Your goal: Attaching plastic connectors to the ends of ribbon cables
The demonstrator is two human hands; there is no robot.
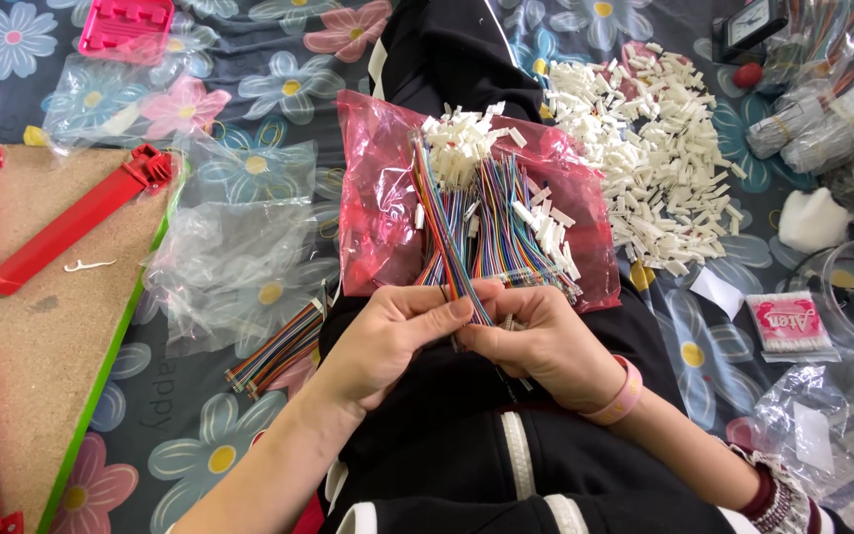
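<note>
My left hand (383, 341) and my right hand (546, 346) meet over my lap, both pinching the near end of a flat multicoloured ribbon cable (444, 232). The cable runs up from my fingers to a white plastic connector end among others (459, 143). Under it lies a red transparent bag (373, 198) spread on my black trousers, covered with more coloured cables (511, 222) and loose white connectors. A pink band sits on my right wrist.
A large heap of white connectors (649, 158) lies to the right on the flowered cloth. Clear plastic bags (234, 252), a cable bundle (279, 346), a board with red plastic bars (71, 222), a cotton swab box (791, 324) and bundled wires (832, 109) surround me.
</note>
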